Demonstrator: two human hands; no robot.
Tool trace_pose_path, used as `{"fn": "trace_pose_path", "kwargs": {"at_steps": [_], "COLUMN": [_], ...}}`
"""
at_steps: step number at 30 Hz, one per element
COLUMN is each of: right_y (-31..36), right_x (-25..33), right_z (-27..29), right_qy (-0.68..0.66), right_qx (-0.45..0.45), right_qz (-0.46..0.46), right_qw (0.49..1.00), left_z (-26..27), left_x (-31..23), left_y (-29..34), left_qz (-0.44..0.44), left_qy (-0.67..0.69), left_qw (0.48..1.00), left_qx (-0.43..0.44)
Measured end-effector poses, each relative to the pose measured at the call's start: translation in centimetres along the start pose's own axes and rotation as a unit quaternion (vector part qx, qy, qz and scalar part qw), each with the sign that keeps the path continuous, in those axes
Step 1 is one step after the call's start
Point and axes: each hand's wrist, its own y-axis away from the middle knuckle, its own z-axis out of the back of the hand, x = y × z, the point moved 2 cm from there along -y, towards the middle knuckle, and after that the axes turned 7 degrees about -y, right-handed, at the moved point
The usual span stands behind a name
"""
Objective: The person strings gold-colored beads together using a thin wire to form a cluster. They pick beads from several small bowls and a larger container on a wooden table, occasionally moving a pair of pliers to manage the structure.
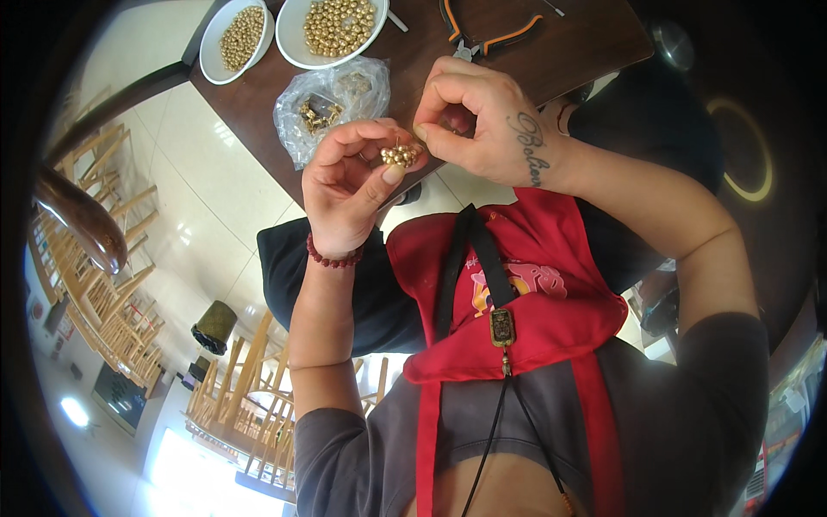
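Note:
My left hand (pixel 349 177) pinches a small cluster of gold beads (pixel 399 155) between thumb and fingers. Close beside it on the right, my right hand (pixel 482 116) has its thumb and forefinger pressed together. Whatever lies in that pinch is too small to make out. Both hands are held above the near edge of the dark table (pixel 413 77). Just beyond the left hand sits a clear plastic bag (pixel 366 99) with gold-coloured metal pieces (pixel 319 116) in it.
Two white bowls hold gold beads: smaller beads (pixel 242 39) at the far left, larger beads (pixel 338 26) beside them. Orange-and-black pliers (pixel 466 49) lie beyond my right hand. Wooden chairs (pixel 112 284) stand on the tiled floor at left, near a dark green bin (pixel 214 327).

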Motion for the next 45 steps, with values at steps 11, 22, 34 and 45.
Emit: {"fn": "trace_pose_path", "kwargs": {"at_steps": [11, 22, 34, 45], "right_y": [-0.2, -0.2, 0.0, -0.5], "right_x": [0.1, 0.3, 1.3, 1.4], "right_z": [0.3, 0.6, 1.2, 1.4], "right_qy": [0.017, 0.042, -0.031, 0.032], "right_qx": [0.006, 0.029, 0.105, 0.110], "right_qz": [0.020, 0.040, -0.030, 0.017], "right_qw": [1.000, 0.998, 0.994, 0.993], "left_z": [0.4, 0.7, 1.0, 1.2], "left_x": [-0.3, -0.3, 0.0, 0.3], "left_y": [0.0, 0.1, 0.2, 0.0], "left_qz": [-0.056, -0.070, -0.048, -0.036], "left_qy": [-0.151, -0.158, -0.091, -0.067], "left_qw": [0.986, 0.984, 0.994, 0.996], "left_qx": [0.048, 0.048, 0.028, 0.042]}}
